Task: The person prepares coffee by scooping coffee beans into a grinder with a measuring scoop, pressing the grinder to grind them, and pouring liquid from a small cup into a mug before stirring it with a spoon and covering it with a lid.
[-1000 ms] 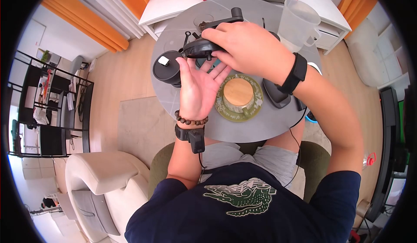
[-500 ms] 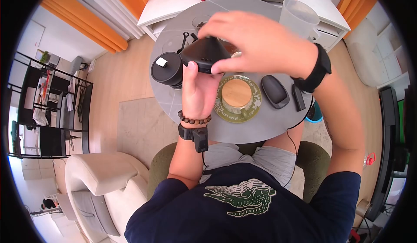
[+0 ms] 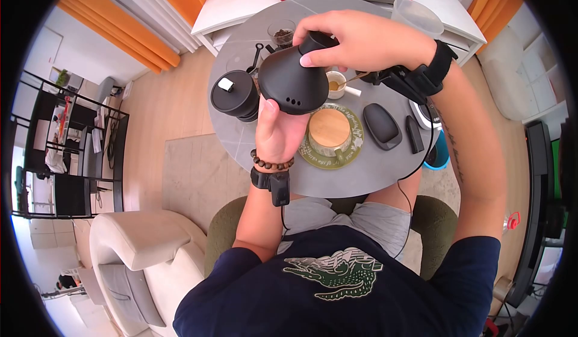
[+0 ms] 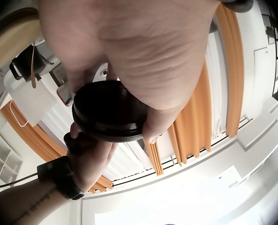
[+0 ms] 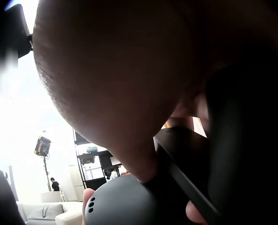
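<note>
Over the table, my two hands hold a black dome-shaped crank lid [image 3: 288, 87], like the top of a hand coffee grinder. A row of small holes runs near its wide rim, which is tilted toward me. My left hand [image 3: 278, 133] supports the wide end from below, its thumb at the rim. In the left wrist view, fingers and thumb clasp the lid's round, glossy dark underside [image 4: 111, 110]. My right hand [image 3: 361, 39] grips the cylindrical knob [image 3: 318, 43] at the narrow end, thumb on the near side. Beside the lid stands a black lidded canister [image 3: 232, 93] with a white tag.
A glass of dark beans [image 3: 281, 33] and a black scoop [image 3: 256, 57] lie beyond. Right of the lid are a white cup [image 3: 338, 83] with a spoon, a green plate [image 3: 356, 146] under a wooden-lidded container [image 3: 329, 129], a black oval case [image 3: 382, 126] and a clear pitcher [image 3: 415, 17].
The crank lid has turned so its holed side faces me. My right hand has shifted from the rim to the knob, while my left hand now supports the wide end.
</note>
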Available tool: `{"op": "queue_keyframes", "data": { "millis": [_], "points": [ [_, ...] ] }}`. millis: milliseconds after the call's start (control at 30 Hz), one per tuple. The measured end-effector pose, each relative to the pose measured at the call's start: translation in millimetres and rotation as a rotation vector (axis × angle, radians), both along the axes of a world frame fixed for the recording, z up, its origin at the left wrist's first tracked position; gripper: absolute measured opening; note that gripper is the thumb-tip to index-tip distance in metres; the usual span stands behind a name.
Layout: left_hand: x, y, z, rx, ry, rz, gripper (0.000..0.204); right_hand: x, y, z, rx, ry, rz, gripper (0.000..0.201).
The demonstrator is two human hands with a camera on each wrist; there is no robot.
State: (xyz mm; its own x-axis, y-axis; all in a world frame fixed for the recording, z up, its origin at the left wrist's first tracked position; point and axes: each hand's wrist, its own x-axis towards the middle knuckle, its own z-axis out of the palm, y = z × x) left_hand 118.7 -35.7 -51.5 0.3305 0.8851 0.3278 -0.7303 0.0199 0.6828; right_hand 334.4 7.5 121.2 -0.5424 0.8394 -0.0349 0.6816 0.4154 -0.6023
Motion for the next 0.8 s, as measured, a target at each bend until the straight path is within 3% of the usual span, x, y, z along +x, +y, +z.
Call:
{"op": "queue_keyframes", "data": {
  "millis": [333,400,633,667,700,733,800],
  "points": [
    [2,4,-6,0.009,-0.013,-0.007,0.099,-8,7,-6,0.028,0.041,-0.02,0.031],
    [1,6,-9,0.01,-0.095,-0.003,0.083,-8,9,-8,0.033,0.058,-0.027,0.03],
    [-9,11,-8,0.042,0.039,0.104,0.066,-9,21,-2,0.131,-0.06,-0.088,0.029],
    [-10,6,-12,0.004,0.119,0.235,0.059,-5,29,-6,0.13,-0.062,-0.084,0.029],
    [-13,1,-19,-0.035,0.201,0.365,0.053,4,44,-14,0.304,-0.094,-0.031,0.03],
    [-24,-6,-54,-0.016,0.331,0.519,0.033,7,58,-20,0.477,-0.124,0.025,0.031],
    [-31,-18,-77,-0.037,0.378,0.545,0.025,4,71,-24,0.471,-0.168,0.016,0.032]
  ]
}}
